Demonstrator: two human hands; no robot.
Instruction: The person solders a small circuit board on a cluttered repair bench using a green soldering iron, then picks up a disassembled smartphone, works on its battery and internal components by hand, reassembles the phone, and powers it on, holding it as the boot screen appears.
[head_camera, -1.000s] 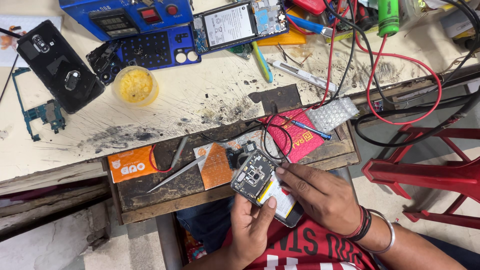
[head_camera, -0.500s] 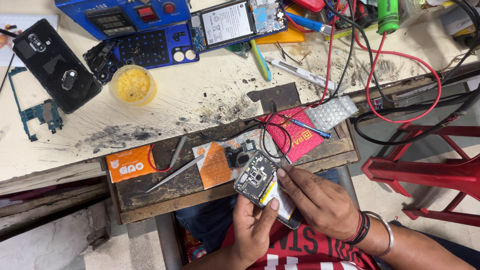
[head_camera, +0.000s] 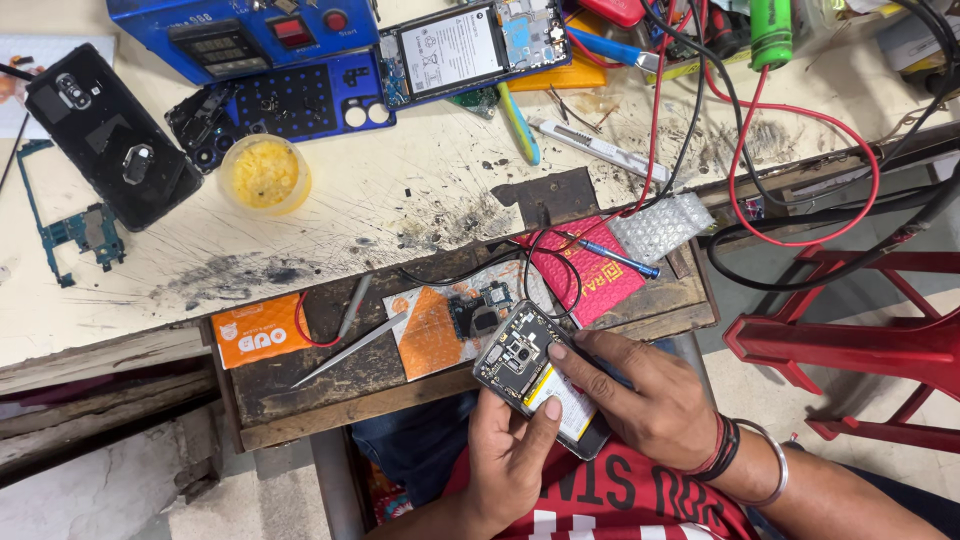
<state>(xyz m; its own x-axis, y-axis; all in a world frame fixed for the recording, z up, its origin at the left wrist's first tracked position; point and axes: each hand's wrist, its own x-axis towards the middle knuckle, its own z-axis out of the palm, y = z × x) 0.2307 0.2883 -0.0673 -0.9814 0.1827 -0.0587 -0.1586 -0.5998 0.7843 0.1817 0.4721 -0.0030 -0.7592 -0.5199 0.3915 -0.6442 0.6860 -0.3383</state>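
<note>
An opened phone (head_camera: 528, 368) with its back off, showing a circuit board and a yellow-white battery, is held over my lap. My left hand (head_camera: 508, 455) cradles it from below, thumb on the battery. My right hand (head_camera: 650, 400) grips its right side, with the index finger pressed on the board near the battery's top edge. Just above the phone, a small dark phone part (head_camera: 478, 312) lies on an orange card (head_camera: 428, 333) in the open wooden drawer (head_camera: 300, 400).
The drawer also holds tweezers (head_camera: 345, 350), an orange packet (head_camera: 262, 329), a red packet (head_camera: 583, 266) and a blue pen (head_camera: 612, 258). On the bench lie a black phone back (head_camera: 112, 135), a yellow paste tub (head_camera: 265, 175), a blue power supply (head_camera: 250, 30), another open phone (head_camera: 465, 45), and red and black wires (head_camera: 800, 180). A red stool (head_camera: 860, 340) stands at right.
The phone has tilted slightly and my right index finger has slid up onto the board. My left thumb has shifted on the battery.
</note>
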